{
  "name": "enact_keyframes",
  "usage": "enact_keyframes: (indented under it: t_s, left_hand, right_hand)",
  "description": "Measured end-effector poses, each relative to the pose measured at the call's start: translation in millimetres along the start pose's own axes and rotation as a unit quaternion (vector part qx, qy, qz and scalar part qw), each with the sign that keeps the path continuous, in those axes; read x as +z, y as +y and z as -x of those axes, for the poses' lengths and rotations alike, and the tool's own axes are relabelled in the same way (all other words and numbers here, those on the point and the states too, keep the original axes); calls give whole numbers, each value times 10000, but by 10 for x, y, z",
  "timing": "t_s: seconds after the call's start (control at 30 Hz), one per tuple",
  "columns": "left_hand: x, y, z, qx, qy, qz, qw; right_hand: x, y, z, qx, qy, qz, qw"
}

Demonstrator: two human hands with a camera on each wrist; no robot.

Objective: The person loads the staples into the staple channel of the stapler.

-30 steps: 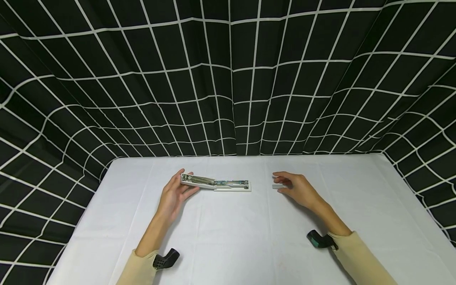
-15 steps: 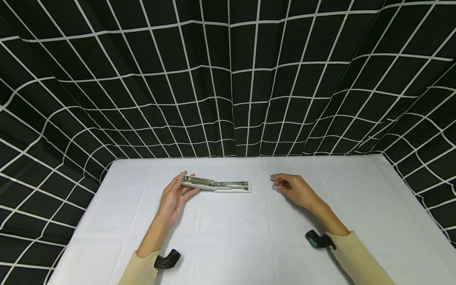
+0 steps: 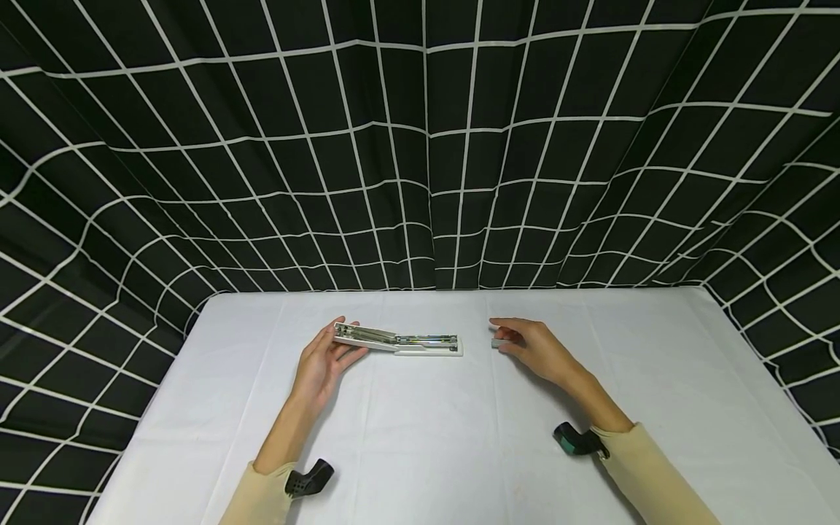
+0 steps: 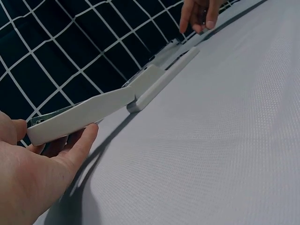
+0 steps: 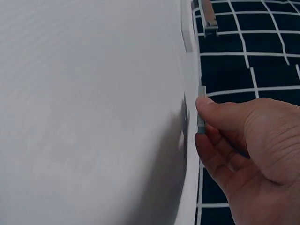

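A white stapler [image 3: 428,351] lies opened out in the head view, its base on the tabletop and its top cover swung back to the left, metal insides facing up. My left hand [image 3: 317,370] holds the raised end of that cover. In the left wrist view, the fingers [image 4: 83,145] support the stapler's cover [image 4: 82,117] from below. To the right of the stapler, my right hand [image 3: 543,351] pinches a short grey strip of staples [image 3: 496,343] between thumb and fingers. The right wrist view shows the staple strip [image 5: 202,92] apart from the stapler's base [image 5: 186,28].
A white cloth [image 3: 426,437] covers the table. Behind it and at both sides hangs a black curtain [image 3: 400,146] with a white grid. Each wrist carries a black camera, the left camera [image 3: 310,478] and the right camera [image 3: 577,439].
My right hand has shifted a little left, closer to the stapler, with the staple strip in its fingers. The left hand and the stapler have stayed about where they were.
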State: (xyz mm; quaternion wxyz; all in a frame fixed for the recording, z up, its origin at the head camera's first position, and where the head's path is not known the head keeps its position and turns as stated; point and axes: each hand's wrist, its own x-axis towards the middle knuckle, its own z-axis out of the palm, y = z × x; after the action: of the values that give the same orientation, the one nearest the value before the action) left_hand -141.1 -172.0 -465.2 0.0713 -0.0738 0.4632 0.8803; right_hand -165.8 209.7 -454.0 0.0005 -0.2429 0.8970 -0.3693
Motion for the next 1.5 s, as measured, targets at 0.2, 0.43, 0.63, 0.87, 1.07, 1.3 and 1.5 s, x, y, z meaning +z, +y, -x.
enact_keyframes:
  t_s: [0.2,0.43,0.63,0.87,1.07,1.3,1.5]
  left_hand:
    - [-1,0,13,-84,12,168,9998]
    - [-1,-13,13,-7,23,132,9999]
    - [-12,-8,18,65,-5,45,10000]
    - [-14,-3,16,74,60,110,9999]
    - [6,-13,15,38,58,92,9999]
    - [21,-23,17,36,131,212,9997]
    - [8,-37,23,35,134,178,9997]
  right_hand:
    - [32,-67,-77,-95,-18,-71,9999]
    - [45,-157,-149,-278,28,-150,9995]
    - [118,-275,-270,-579,116,-222,9980]
    - [186,-462,-409,-597,26,-374,9975]
    - [235,-521,-443,-629,-31,-466,9969]
    - [307,-540,-479,-719,-192,-455,9962]
    - [350,-545,-494,-756,-270,-419,9959]
